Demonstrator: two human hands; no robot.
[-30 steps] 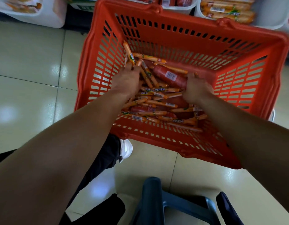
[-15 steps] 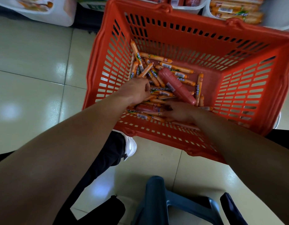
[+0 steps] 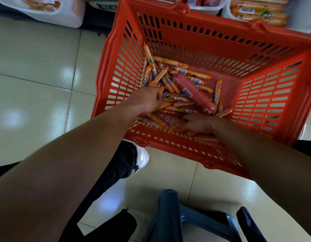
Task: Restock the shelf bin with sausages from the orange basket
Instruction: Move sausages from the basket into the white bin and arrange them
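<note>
The orange basket [image 3: 221, 30] stands on the tiled floor below me. Several thin orange sausages [image 3: 170, 62] lie heaped on its left and middle floor, and one thick red sausage [image 3: 193, 92] lies slantwise on top. My left hand [image 3: 146, 101] is inside at the left side, its fingers curled down round a few thin sausages. My right hand [image 3: 197, 124] lies low by the near wall, fingers spread to the left over more sausages. A white shelf bin [image 3: 228, 11] with orange sausages shows at the top right.
Two more white bins stand along the top: one at the left [image 3: 70, 16] and one in the middle [image 3: 219, 5] with red packs. A blue stool [image 3: 170, 212] is at the bottom. My white shoe [image 3: 142, 158] sits by the basket's near corner.
Both hands have pulled back from the far middle of the pile toward the near wall. The right hand went from beside the red sausage down to the front. The camera has shifted slightly.
</note>
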